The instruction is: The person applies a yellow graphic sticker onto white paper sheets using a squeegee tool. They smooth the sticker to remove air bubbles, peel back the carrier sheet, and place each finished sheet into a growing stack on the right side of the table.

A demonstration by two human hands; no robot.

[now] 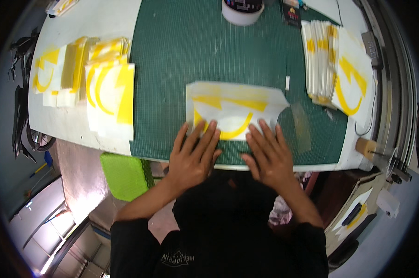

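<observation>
White tub (243, 18): far side of green mat (172, 51), contents hidden.
Yellow-printed sheet (228, 113): mat's near side, long axis left-right, arc (231, 135) opening toward far side.
Left hand (194, 155): on sheet, fingers slightly apart.
Right hand (267, 155): likewise, fingers apart.

The sheet (232, 113) looks smooth and papery — the cutting mat (204, 51) (plastic, seemingly) looks matt.

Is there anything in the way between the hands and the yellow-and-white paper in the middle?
No, nothing I can see. The left hand and right hand have their fingers lying on the near part of the paper. The papers on the left and the stack on the right sit off to the sides.
</observation>
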